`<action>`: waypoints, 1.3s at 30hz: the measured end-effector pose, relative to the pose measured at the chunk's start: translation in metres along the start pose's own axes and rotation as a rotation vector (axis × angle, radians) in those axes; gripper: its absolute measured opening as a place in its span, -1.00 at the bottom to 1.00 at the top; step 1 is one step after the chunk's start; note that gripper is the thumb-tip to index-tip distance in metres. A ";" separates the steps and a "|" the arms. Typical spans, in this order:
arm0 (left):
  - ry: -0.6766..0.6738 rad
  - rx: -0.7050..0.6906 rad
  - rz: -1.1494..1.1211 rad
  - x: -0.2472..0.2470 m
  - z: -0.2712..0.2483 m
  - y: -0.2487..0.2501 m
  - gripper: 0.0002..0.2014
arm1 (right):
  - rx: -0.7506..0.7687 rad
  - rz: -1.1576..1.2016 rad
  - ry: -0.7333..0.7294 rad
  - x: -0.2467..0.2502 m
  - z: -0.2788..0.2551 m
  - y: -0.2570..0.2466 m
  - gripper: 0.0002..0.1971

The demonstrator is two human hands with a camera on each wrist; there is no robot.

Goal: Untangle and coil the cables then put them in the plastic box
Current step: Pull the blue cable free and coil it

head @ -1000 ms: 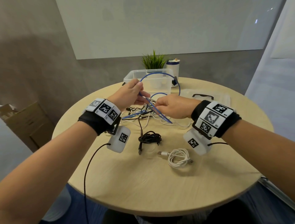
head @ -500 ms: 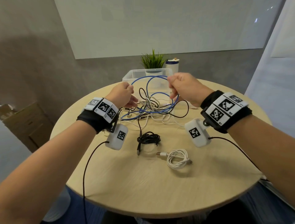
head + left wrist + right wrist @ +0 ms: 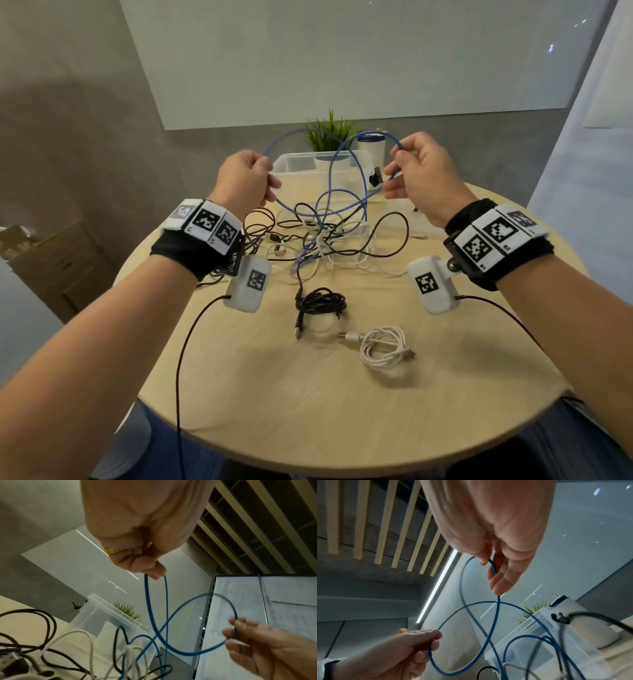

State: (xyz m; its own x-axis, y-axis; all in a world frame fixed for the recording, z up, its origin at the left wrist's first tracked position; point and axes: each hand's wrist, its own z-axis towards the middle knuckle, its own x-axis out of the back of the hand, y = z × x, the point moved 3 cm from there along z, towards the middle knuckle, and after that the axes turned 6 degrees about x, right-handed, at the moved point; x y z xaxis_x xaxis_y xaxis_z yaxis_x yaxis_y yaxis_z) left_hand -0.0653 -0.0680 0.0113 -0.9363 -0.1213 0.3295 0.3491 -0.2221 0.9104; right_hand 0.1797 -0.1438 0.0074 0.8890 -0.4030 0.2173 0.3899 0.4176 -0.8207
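Note:
A thin blue cable [image 3: 330,181] arcs in two loops above the table, its lower part running down into a tangle of black and white cables [image 3: 346,245]. My left hand [image 3: 269,178] pinches one loop, which leaves the fingers as two strands [image 3: 147,595]. My right hand [image 3: 394,171] pinches the other loop between thumb and fingers [image 3: 493,566]. The clear plastic box [image 3: 294,161] stands behind the tangle, open. Nearer me lie a coiled black cable [image 3: 320,303] and a coiled white cable [image 3: 385,346].
A small potted plant [image 3: 330,135] and a white canister with a blue lid [image 3: 371,149] stand behind the box. A clear flat lid [image 3: 407,219] lies right of the tangle. The round wooden table [image 3: 308,411] has bare surface at the front.
Both hands have risen and moved apart, from low over the tangle to well above it. The blue cable came up with them and now spreads in wide loops.

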 end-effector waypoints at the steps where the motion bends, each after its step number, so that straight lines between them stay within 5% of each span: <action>1: -0.026 0.016 0.089 -0.001 0.000 -0.003 -0.83 | 0.035 0.027 -0.003 -0.001 0.000 -0.002 -0.82; 6: 0.014 -0.158 0.586 -0.009 -0.005 -0.006 -0.73 | 0.083 0.143 0.026 -0.004 0.003 -0.008 -0.83; 11: -0.106 -0.531 0.556 -0.033 -0.021 0.008 -0.47 | 0.098 0.203 -0.024 -0.009 0.002 -0.012 -0.81; 18: -0.165 -0.255 0.301 -0.053 -0.012 0.011 -0.75 | 0.238 0.246 -0.138 -0.013 0.000 -0.017 -0.81; 26: -0.232 -0.237 0.478 -0.063 0.002 0.007 -0.79 | 0.264 0.272 -0.122 -0.006 0.006 -0.005 -0.80; 33: -0.266 -0.106 -0.004 -0.051 0.009 -0.001 -0.83 | 0.073 -0.011 -0.266 -0.028 0.013 0.016 -0.77; 39: -0.298 -0.035 -0.348 -0.045 0.004 -0.001 -0.80 | -0.057 -0.254 -0.501 -0.064 0.016 0.024 -0.55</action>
State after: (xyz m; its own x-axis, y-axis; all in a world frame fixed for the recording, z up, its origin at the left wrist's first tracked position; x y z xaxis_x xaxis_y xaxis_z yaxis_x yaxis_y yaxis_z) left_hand -0.0240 -0.0585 -0.0038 -0.9662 0.2487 0.0676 0.0079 -0.2338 0.9723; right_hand 0.1361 -0.0952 -0.0183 0.7797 -0.0433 0.6246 0.6053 0.3072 -0.7343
